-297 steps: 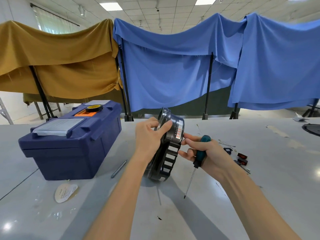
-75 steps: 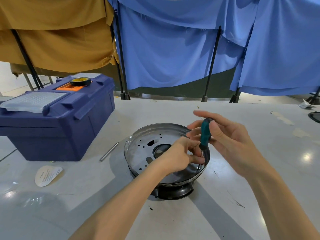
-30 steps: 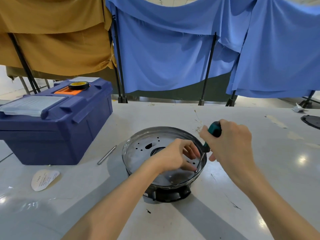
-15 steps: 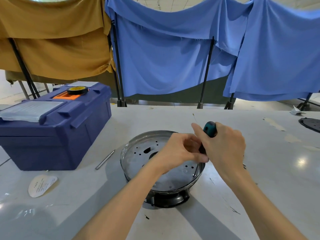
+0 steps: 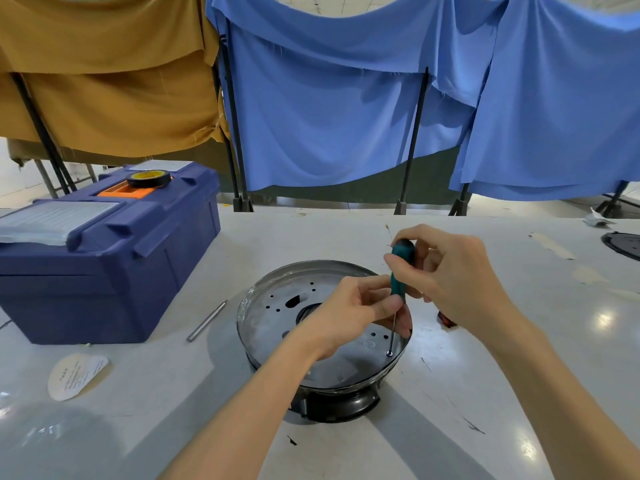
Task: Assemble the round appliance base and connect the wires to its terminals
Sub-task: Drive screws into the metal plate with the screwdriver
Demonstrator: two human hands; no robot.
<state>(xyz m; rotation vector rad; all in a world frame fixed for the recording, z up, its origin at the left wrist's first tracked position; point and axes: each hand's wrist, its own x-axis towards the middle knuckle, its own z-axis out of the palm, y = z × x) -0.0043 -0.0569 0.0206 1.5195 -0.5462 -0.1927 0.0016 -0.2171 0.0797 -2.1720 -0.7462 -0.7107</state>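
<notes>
Screwdriver (image 5: 398,282) upright inside round base (image 5: 273,320), handle in pinch of right hand (image 5: 450,282), shaft in pinch of left hand (image 5: 346,315).

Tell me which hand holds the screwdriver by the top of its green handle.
The right hand: its fingers pinch the top of the screwdriver handle. The left hand sits lower, pinching near the shaft, above the round base.

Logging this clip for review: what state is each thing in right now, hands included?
Appliance base: upright, open metal side facing up.
Screwdriver: nearly upright, tip down inside the base near its right rim.
Left hand: pinches the screwdriver at the bottom of its handle.
Right hand: grips the top of the screwdriver's handle.
Toolbox: lid closed.
Tape roll: lying flat on the toolbox lid.
</notes>
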